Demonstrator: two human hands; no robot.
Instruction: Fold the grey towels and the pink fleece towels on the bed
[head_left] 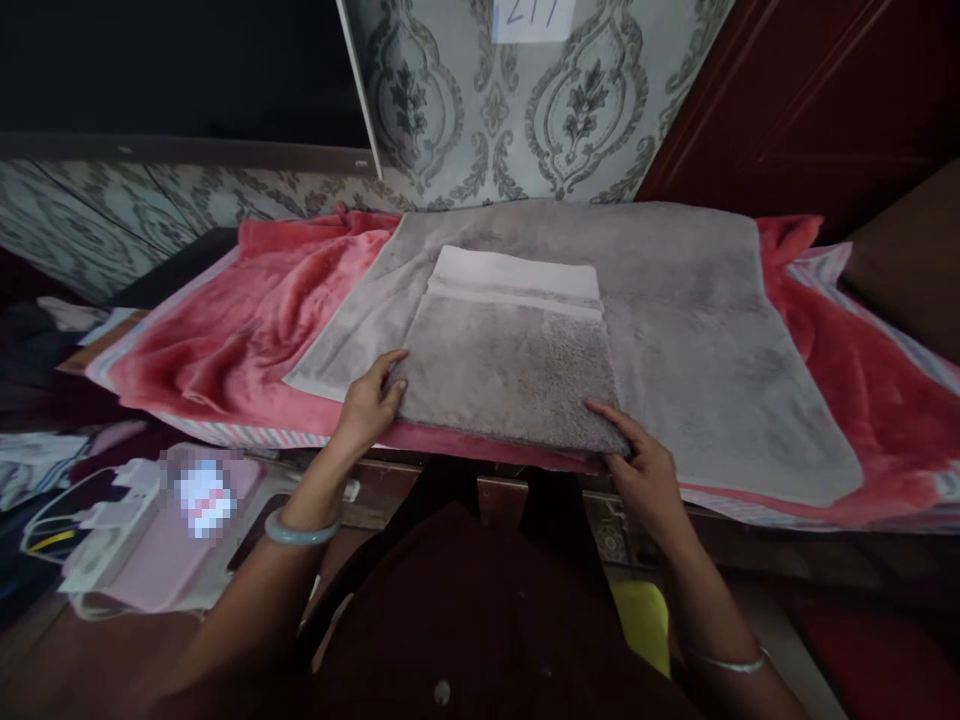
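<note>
A folded grey towel (510, 360) with a pale band along its far edge lies on a larger spread grey towel (705, 330). My left hand (371, 400) pinches the folded towel at its near left edge, thumb and fingers closed there. At the near right corner my right hand (641, 460) grips the same towel, its index finger resting on top and the thumb toward the front edge. The near edge looks slightly lifted toward me. Parts of the fingers under the cloth are hidden.
A red plush blanket (225, 330) with striped edging lies under the towels. Behind are a dark screen (180, 80) and patterned wallpaper (495, 120). At lower left lie a pink phone case (161, 550) and cables. Something yellow (643, 620) stands below right.
</note>
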